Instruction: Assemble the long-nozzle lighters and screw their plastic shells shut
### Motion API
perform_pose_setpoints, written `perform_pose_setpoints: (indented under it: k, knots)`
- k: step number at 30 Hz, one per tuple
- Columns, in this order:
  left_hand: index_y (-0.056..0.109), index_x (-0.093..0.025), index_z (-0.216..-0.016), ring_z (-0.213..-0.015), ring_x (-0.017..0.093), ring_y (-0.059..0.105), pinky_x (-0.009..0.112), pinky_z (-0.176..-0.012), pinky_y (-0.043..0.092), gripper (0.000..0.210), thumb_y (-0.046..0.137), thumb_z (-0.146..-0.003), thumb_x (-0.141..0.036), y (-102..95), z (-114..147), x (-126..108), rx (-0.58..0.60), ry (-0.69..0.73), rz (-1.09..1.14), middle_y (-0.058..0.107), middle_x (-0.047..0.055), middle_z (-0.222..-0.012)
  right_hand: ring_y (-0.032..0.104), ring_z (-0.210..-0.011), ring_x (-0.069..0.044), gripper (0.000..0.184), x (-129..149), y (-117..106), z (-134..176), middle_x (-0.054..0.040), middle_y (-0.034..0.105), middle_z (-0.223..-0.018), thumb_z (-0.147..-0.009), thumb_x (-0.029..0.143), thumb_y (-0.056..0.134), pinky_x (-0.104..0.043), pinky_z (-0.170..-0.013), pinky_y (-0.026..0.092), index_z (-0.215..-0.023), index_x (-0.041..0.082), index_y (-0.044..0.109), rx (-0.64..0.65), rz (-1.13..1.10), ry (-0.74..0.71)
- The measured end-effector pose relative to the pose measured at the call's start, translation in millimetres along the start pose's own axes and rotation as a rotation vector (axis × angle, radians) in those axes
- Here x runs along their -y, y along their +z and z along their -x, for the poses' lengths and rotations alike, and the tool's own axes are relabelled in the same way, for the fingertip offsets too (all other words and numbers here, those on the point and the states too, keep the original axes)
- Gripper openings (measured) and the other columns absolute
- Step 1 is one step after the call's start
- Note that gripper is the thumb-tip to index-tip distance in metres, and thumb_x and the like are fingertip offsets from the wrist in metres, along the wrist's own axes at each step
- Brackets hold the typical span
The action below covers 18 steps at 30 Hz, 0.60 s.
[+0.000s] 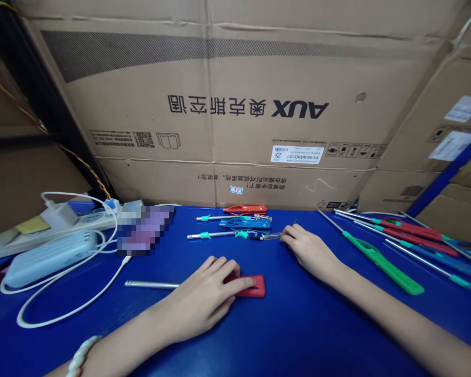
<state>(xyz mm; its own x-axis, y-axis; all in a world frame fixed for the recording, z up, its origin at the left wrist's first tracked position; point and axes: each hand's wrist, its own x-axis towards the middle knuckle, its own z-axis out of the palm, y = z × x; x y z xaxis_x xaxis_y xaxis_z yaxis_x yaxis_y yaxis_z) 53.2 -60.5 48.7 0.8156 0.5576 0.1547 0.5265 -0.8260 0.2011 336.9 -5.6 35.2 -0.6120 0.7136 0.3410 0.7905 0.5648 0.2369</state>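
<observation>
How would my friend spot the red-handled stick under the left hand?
On the blue table, find the left hand. Under it lies the red-handled stick, its silver rod pointing left. Unlike the other red handles, this one has a hand over it.

Lying on blue table (282,335): red lighter (258,287) near, blue casing (245,224) far, green lighter (392,268) right, power bank (51,259) and cable (58,321) left.

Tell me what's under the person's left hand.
A red handle lies partly under the left hand, its end showing to the right; a metal tube pokes out to the left. The hand covers the stretch between, so whether they join cannot be seen.
</observation>
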Motion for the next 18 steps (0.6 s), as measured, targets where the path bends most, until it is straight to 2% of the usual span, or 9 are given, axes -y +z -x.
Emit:
perform_pose_setpoints:
  k: [3, 6, 8, 10, 13, 15, 18]
  knots:
    - [0.042, -0.033, -0.132, -0.095, 0.022, 0.045, 0.034, -0.083, 0.037, 0.054, 0.045, -0.086, -0.004, -0.4, 0.1, -2.0, 0.018, 0.001, -0.010, 0.048, 0.005, -0.107, 0.053, -0.078, -0.022, 0.021, 4.9, -3.3, -1.0, -0.0106, 0.061, -0.087, -0.083, -0.001, 0.046, -0.033, -0.067, 0.048, -0.079, 0.013, 0.061, 0.012, 0.013, -0.019]
    - [0.040, -0.034, -0.134, -0.094, 0.022, 0.045, 0.034, -0.084, 0.037, 0.057, 0.045, -0.085, -0.004, 0.2, 0.4, -2.5, 0.019, -0.003, -0.013, 0.047, 0.005, -0.106, 0.054, -0.078, -0.024, 0.013, 13.5, -16.2, -0.9, -0.0113, 0.060, -0.087, -0.089, 0.009, 0.046, -0.036, -0.067, 0.048, -0.086, 0.013, 0.057, -0.028, -0.034, 0.006]
    - [0.041, -0.033, -0.134, -0.093, 0.022, 0.044, 0.034, -0.083, 0.037, 0.058, 0.045, -0.084, -0.003, 0.5, 0.6, -2.5, 0.018, -0.003, -0.013, 0.046, 0.005, -0.106, 0.056, -0.077, -0.023, 0.011, 21.4, -28.3, 0.2, -0.0096, 0.060, -0.086, -0.093, 0.016, 0.042, -0.036, -0.066, 0.049, -0.096, 0.015, 0.053, -0.128, -0.233, 0.099]
    - [0.041, -0.033, -0.134, -0.092, 0.021, 0.044, 0.034, -0.082, 0.036, 0.058, 0.045, -0.084, -0.003, 0.6, 0.6, -2.4, 0.016, -0.003, -0.012, 0.046, 0.005, -0.106, 0.058, -0.071, -0.018, 0.011, 30.9, -40.5, 1.6, -0.0059, 0.062, -0.085, -0.096, 0.018, 0.035, -0.031, -0.064, 0.049, -0.101, 0.019, 0.046, -0.224, -0.586, 0.222]
    - [0.042, -0.033, -0.133, -0.092, 0.021, 0.045, 0.033, -0.081, 0.036, 0.057, 0.045, -0.084, -0.004, 0.6, 0.5, -2.2, 0.014, -0.006, -0.013, 0.046, 0.005, -0.105, 0.057, -0.060, -0.012, 0.007, 45.8, -53.9, 3.7, -0.0034, 0.065, -0.083, -0.098, 0.022, 0.034, -0.025, -0.054, 0.049, -0.102, 0.022, 0.040, -0.319, -1.084, 0.258]
    - [0.043, -0.033, -0.132, -0.092, 0.021, 0.045, 0.032, -0.081, 0.036, 0.054, 0.045, -0.085, -0.005, 0.9, 0.4, -2.0, 0.002, 0.000, -0.013, 0.047, 0.005, -0.104, 0.057, -0.060, -0.012, 0.006, 53.7, -57.8, 4.6, -0.0039, 0.066, -0.084, -0.098, 0.024, 0.036, -0.024, -0.053, 0.050, -0.101, 0.022, 0.040, -0.339, -1.270, 0.235]
    - [0.044, -0.032, -0.131, -0.090, 0.020, 0.046, 0.031, -0.080, 0.037, 0.053, 0.044, -0.086, -0.005, 1.8, 0.5, -1.6, -0.025, 0.011, -0.006, 0.048, 0.005, -0.102, 0.058, -0.061, -0.012, 0.007, 60.5, -57.9, 5.2, -0.0049, 0.068, -0.085, -0.098, 0.027, 0.039, -0.025, -0.054, 0.051, -0.100, 0.021, 0.042, -0.333, -1.368, 0.220]
